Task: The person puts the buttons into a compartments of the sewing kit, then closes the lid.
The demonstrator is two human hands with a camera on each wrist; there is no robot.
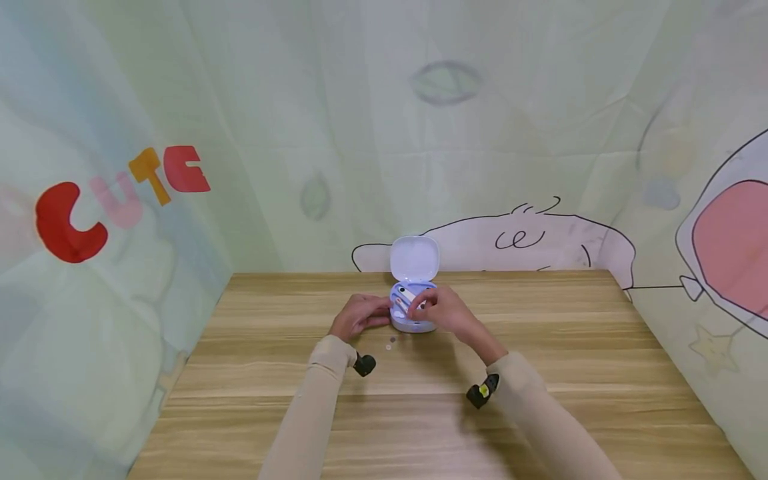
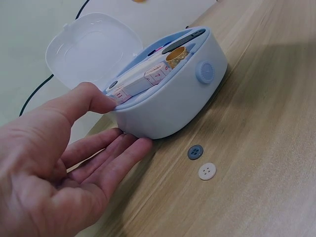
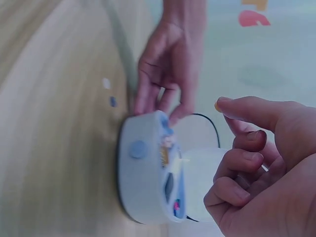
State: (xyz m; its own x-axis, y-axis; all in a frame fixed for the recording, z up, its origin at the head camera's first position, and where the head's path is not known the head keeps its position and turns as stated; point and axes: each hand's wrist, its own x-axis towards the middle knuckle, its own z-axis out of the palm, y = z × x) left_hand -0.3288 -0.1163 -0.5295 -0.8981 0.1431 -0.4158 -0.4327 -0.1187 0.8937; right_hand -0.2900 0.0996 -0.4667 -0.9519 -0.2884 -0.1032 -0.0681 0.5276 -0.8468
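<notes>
A white and light-blue sewing box [image 1: 414, 327] stands on the table with its lid [image 1: 415, 259] raised at the back. My left hand [image 1: 363, 315] holds the box's left end, thumb at the rim and fingertips low on the wall. Inside lie a folded tape measure [image 2: 157, 74], a gold thimble [image 2: 177, 57] and a slim dark tool [image 2: 183, 41]. Above the open box is my right hand [image 1: 450, 310]. Its thumb and index finger pinch a small yellow-orange piece [image 3: 217, 105], mostly hidden by the fingertips.
In front of the box, a dark button [image 2: 195, 152] and a white button [image 2: 207, 171] lie on the wooden table [image 1: 336, 413]. A printed curtain [image 1: 360, 133] hangs behind the table and at both sides.
</notes>
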